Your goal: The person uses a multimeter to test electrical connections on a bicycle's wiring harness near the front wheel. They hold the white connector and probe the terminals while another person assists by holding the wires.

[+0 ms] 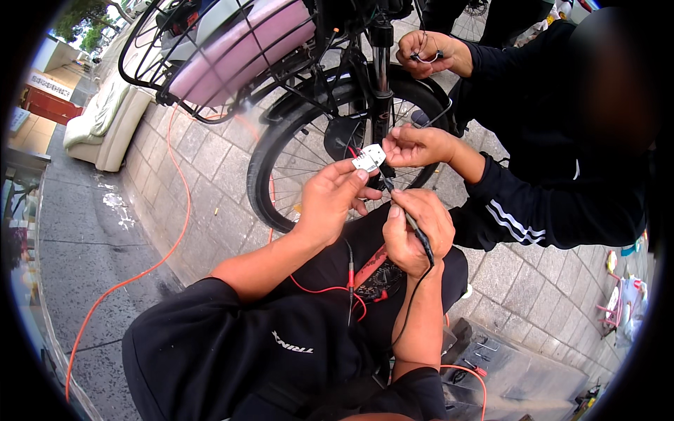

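Observation:
My left hand (331,193) pinches a small white plastic connector block (368,158) with short red wires at one side. My right hand (420,228) is closed round a black multimeter probe (420,236), its tip end reaching the underside of the block; whether it touches a contact cannot be made out. Down from the probe runs a black lead (405,316). A red-cased multimeter (375,274) lies on my lap, and beside it rests a red test probe (351,276). A co-worker's hand (414,147) is at the block's right edge.
Just beyond my hands stands a bike's front wheel (263,168), under a wire basket (210,77) holding something pink. The co-worker's other hand (428,56) holds thin wires. An orange cable (186,189) crosses the paving. A grey armchair (116,130) stands far left; tools lie on a metal box (491,365).

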`<state>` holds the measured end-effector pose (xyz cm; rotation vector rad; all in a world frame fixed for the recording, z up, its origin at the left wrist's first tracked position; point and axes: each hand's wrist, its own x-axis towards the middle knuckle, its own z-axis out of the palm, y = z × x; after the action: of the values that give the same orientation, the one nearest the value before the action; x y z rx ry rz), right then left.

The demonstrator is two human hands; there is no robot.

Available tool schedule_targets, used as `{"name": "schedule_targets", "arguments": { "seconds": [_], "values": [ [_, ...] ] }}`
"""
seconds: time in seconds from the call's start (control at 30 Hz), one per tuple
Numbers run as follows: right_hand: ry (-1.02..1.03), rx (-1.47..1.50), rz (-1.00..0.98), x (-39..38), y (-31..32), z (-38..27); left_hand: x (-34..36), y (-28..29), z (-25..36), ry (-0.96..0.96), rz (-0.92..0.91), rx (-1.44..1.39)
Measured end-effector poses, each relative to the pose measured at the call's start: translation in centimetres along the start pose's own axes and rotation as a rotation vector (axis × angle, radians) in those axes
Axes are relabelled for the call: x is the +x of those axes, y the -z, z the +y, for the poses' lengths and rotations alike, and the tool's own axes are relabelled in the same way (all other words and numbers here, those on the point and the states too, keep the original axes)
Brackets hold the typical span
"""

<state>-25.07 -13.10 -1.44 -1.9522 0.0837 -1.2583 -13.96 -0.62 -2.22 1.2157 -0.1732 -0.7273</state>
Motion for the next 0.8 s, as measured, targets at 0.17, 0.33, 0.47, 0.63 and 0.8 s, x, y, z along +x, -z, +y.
{"name": "schedule_targets", "arguments": {
  "seconds": [0.17, 0.33, 0.47, 0.63, 0.8],
  "values": [
    [0.009, -0.002, 0.012, 0.06, -0.1, -0.02, 0.06, 0.14, -0.16, -0.014, -0.01, 0.002],
    [-0.012, -0.004, 0.005, 0.1, -0.05, -0.06, 0.11, 0.15, -0.02, -0.004, -0.014, -0.012],
    [-0.008, 0.005, 0.002, -0.02, 0.03, -0.02, 0.0, 0.23, -0.35, -0.012, -0.012, -0.016],
    [-0.003, 0.006, 0.001, 0.08, 0.04, -0.01, 0.05, 0.22, -0.33, -0.009, -0.011, -0.019],
    [-0.01, 0.007, 0.0, 0.01, 0.06, 0.02, 0.05, 0.15, -0.27, -0.01, -0.011, -0.018]
  ]
}}
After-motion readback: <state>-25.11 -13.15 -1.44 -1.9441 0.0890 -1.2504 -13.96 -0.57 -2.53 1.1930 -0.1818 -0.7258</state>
